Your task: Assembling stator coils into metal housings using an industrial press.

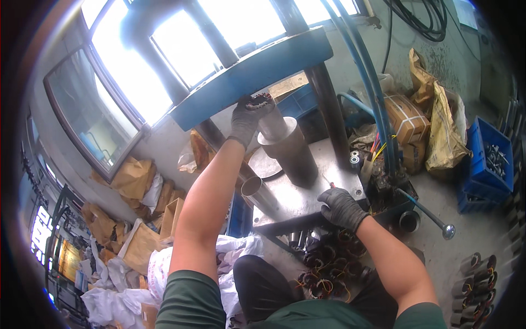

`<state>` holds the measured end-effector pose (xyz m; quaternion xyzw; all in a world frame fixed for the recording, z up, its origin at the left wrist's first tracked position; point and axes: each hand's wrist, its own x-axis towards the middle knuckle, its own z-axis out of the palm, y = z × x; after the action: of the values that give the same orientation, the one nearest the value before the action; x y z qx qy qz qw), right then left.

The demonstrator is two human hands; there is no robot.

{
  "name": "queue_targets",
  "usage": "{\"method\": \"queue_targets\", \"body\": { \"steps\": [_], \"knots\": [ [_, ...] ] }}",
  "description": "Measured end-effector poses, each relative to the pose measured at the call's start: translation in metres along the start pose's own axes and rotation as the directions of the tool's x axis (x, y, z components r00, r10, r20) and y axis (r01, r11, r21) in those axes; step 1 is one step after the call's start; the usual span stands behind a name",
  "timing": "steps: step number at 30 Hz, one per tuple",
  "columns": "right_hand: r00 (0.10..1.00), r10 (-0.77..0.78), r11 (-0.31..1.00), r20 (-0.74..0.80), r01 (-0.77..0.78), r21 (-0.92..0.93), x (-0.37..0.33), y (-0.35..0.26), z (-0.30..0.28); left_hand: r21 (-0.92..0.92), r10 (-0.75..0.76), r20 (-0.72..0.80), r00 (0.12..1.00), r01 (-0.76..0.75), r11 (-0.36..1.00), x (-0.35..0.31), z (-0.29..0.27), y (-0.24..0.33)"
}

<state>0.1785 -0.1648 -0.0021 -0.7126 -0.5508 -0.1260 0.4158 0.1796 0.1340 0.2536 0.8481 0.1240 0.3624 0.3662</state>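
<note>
My left hand (246,122), in a dark glove, is wrapped around the upper side of a silver metal motor housing (272,123). Coil windings (258,101) show at the housing's open top, just under the press's blue crossbeam (257,68). The housing stands upright on a thick dark steel cylinder (293,159), which rests on the metal press plate (326,164). Low at the plate's front right, my gloved right hand (343,209) is closed on a thin tool with a red part (332,185); the fingers hide most of it. An empty metal sleeve (257,192) stands at the plate's left.
Steel columns (329,109) and blue hoses (366,71) flank the plate. A ball-ended lever (438,225) juts out at right. Wired motor parts (329,263) lie below the plate. Blue bins (487,164) stand at right, paper sacks (137,181) at left.
</note>
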Motion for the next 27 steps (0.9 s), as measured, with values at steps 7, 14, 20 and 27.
{"method": "queue_targets", "body": {
  "steps": [7,14,20,27],
  "knots": [
    [0.995,-0.075,0.997,0.069,0.073,0.023,-0.007,-0.024,-0.020,-0.109,-0.121,0.054,0.991,0.127,0.986,-0.008,-0.001,0.003],
    [0.985,-0.078,0.997,0.154,0.080,-0.007,-0.011,-0.051,-0.062,0.046,-0.002,0.090,0.996,-0.002,0.999,0.000,-0.001,-0.014],
    [0.982,-0.140,0.990,0.124,0.142,-0.009,-0.027,-0.085,-0.105,0.254,0.061,0.062,0.996,-0.075,0.964,-0.006,-0.009,-0.017],
    [0.983,-0.166,0.974,-0.080,0.151,-0.169,-0.045,-0.120,-0.159,-0.197,-0.126,-0.127,0.984,0.099,0.975,-0.074,-0.017,-0.016]
  ]
}}
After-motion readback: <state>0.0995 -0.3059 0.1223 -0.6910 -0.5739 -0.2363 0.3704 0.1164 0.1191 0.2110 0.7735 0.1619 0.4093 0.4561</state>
